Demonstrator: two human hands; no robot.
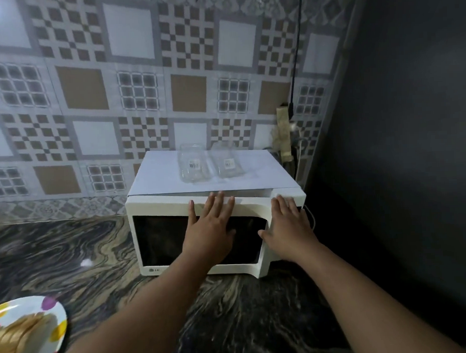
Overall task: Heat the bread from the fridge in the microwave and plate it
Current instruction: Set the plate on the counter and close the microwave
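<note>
Flat, gripping nothing, both hands are pressed on the microwave door; bread behind awaits loading.

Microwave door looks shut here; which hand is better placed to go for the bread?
Left, probably. The bread sits on the plate at the person's lower left, the left hand's side; the right hand rests flat by the microwave's right edge.
</note>
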